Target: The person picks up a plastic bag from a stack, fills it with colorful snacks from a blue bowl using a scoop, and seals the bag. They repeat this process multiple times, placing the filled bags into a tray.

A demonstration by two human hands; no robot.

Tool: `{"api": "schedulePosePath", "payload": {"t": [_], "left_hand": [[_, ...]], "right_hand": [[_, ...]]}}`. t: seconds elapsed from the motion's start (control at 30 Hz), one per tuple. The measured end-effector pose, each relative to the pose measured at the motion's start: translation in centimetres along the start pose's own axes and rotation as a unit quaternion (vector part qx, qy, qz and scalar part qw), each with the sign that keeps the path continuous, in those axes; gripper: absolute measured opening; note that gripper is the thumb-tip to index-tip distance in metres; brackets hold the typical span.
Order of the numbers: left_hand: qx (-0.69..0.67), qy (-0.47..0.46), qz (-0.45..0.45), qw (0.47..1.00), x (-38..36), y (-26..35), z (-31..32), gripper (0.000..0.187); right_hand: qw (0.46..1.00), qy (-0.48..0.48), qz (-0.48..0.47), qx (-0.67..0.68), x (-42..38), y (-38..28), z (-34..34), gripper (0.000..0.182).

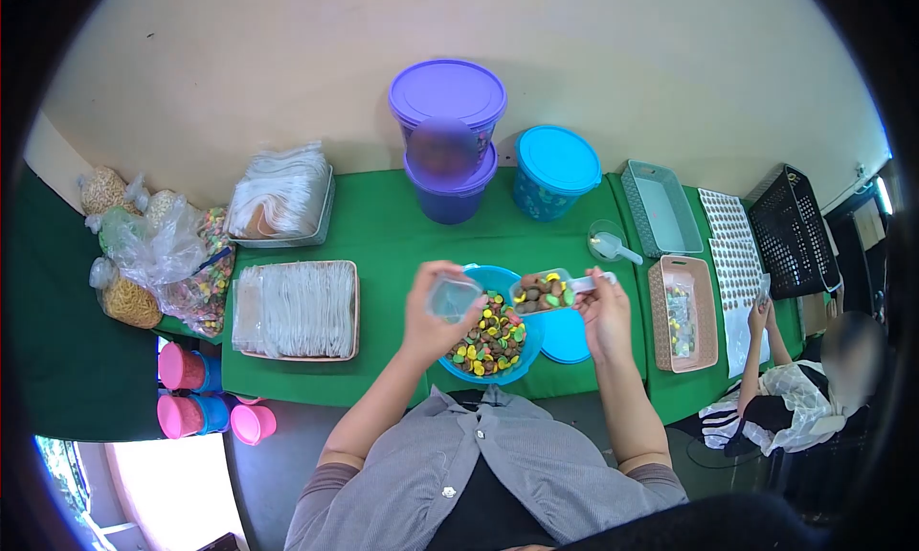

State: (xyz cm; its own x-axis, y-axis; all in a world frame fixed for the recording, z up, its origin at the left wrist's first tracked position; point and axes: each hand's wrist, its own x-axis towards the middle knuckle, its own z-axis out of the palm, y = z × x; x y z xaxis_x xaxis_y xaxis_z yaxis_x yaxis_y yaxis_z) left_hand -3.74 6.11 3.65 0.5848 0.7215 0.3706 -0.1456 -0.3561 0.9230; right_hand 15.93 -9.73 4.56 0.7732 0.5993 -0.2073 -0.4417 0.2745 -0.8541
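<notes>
Held up over the left side of a blue tub (526, 361) is a small clear plastic cup (453, 299), with the fingers of my left hand (436, 307) wrapped round it. My right hand (605, 319) grips the white handle of a clear scoop (544, 292). Brown, yellow and green candies fill the scoop, which is above the tub's right rim, close to the cup. More candies (490, 342) of the same colours lie in the tub. The cup looks empty. A flat blue lid (566, 337) rests beside the tub, under my right hand.
Purple lidded tubs (448, 91) and a blue lidded tub (557, 173) stand behind. Trays of plastic bags (297, 310) and bagged snacks (134, 297) are at left. Baskets (683, 314), sticker sheets (737, 254) and a seated person (790, 398) are at right. A round container (609, 240) holds a scoop.
</notes>
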Motion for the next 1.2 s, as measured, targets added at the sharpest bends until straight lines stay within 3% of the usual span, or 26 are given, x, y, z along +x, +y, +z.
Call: {"api": "schedulePosePath", "payload": {"t": [0.03, 0.1, 0.23, 0.33, 0.53, 0.6, 0.8, 0.87, 0.9, 0.97, 1.03, 1.13, 1.17, 1.2], "left_hand": [[0.0, 0.0, 0.001, 1.0, 0.1, -0.9, 0.8, 0.048], [0.015, -0.119, -0.053, 0.991, 0.2, -3.3, 2.3, 0.052], [0.043, -0.181, -0.086, 0.979, -0.4, -3.7, 4.2, 0.058], [0.072, -0.178, -0.046, 0.98, -1.0, -4.6, 4.7, 0.062], [0.139, -0.197, -0.053, 0.969, -1.4, -5.5, 4.6, 0.065], [0.144, -0.195, -0.059, 0.968, -1.6, -5.5, 4.8, 0.065], [0.136, -0.186, -0.098, 0.968, -1.8, -5.2, 4.7, 0.064], [0.129, -0.175, -0.094, 0.972, -1.8, -5.3, 4.6, 0.065], [0.093, -0.165, -0.098, 0.977, -1.7, -5.2, 4.5, 0.064], [0.056, -0.154, -0.103, 0.981, -1.6, -5.3, 4.1, 0.064], [0.13, -0.088, 0.028, 0.987, -1.4, -5.5, 3.3, 0.071], [0.041, -0.1, -0.05, 0.993, -0.9, -5.9, 1.7, 0.08], [-0.073, -0.095, -0.092, 0.989, -0.9, -6.0, 1.3, 0.08], [-0.072, -0.096, -0.091, 0.989, -0.7, -5.5, 0.8, 0.08]], "right_hand": [[0.999, 0.019, -0.018, 0.021, -0.2, -0.8, 0.5, 0.018], [0.999, 0.02, -0.035, 0.012, -0.4, -1.7, 1.0, 0.018], [0.998, 0.015, -0.057, -0.034, -0.1, -1.0, 0.7, 0.019], [0.989, 0.027, -0.074, -0.127, 0.1, 0.7, 0.4, 0.019], [0.955, 0.005, -0.145, -0.26, -0.8, 1.7, 2.6, 0.016], [0.888, -0.011, -0.218, -0.404, -0.9, 1.8, 3.3, 0.015], [0.866, -0.058, -0.205, -0.452, -2.5, 0.6, 5.9, 0.014], [0.843, -0.069, -0.293, -0.446, -2.8, 0.5, 6.1, 0.013], [0.842, -0.071, -0.294, -0.446, -3.0, 0.2, 6.2, 0.013], [0.809, -0.01, -0.411, -0.42, -3.2, -0.5, 6.1, 0.013], [0.825, 0.008, -0.395, -0.403, -2.5, -0.4, 5.2, 0.012], [0.862, 0.014, -0.32, -0.392, -1.7, 0.0, 4.2, 0.011], [0.891, -0.042, -0.215, -0.397, -0.5, 1.9, 2.5, 0.01], [0.907, -0.097, -0.107, -0.396, 0.4, 3.7, 1.1, 0.01]]}}
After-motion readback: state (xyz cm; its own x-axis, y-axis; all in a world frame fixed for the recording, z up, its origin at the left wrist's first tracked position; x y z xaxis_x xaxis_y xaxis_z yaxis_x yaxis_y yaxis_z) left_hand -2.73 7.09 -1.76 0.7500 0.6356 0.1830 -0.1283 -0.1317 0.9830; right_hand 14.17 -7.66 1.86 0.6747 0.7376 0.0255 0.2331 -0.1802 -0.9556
